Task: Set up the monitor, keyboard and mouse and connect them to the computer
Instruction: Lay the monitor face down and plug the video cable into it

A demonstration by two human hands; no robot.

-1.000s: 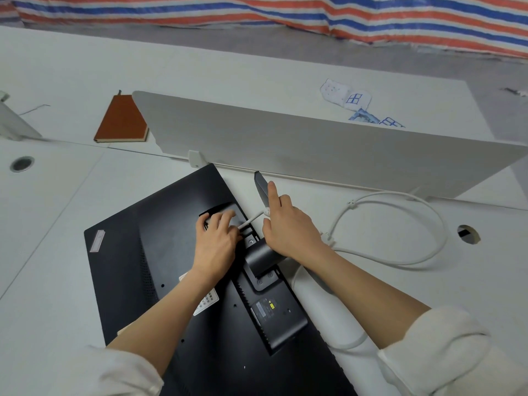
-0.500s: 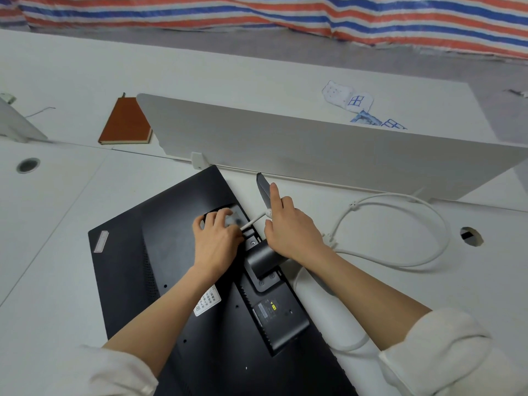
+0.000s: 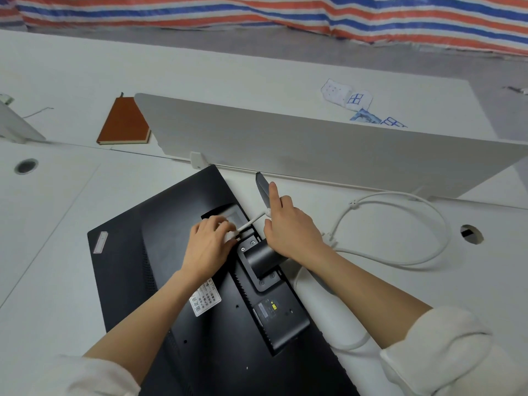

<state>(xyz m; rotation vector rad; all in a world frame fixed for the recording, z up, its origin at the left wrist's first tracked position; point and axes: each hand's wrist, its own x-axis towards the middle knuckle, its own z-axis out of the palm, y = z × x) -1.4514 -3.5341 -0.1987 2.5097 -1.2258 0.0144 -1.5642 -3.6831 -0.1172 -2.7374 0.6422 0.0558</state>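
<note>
monitor point(image 3: 171, 270) lies face down on the white desk point(image 3: 51, 252), back panel up, its top corner close to the divider panel point(image 3: 314, 155) at the desk's far edge. stand neck point(image 3: 261, 257) is bolted to the back and sticks out toward the right, base plate point(image 3: 262, 187) upright near the divider.

left hand point(image 3: 210, 247) rests on the back panel at the port recess, fingers curled, pinching the white cable plug point(image 3: 230, 235) against the panel. right hand point(image 3: 288, 227) sits on the stand neck, index finger straight and pointing up along the base plate, other fingers curled round the white cable point(image 3: 400, 258) just past the plug. the cable runs from the plug under the right hand, then loops wide across the desk's right side, near the grommet hole point(image 3: 471, 234).

brown notebook point(image 3: 124, 122) lies beyond the divider, left end. printed papers point(image 3: 351, 100) at the far right of that desk. second grommet hole point(image 3: 26, 166) near the left edge.
</note>
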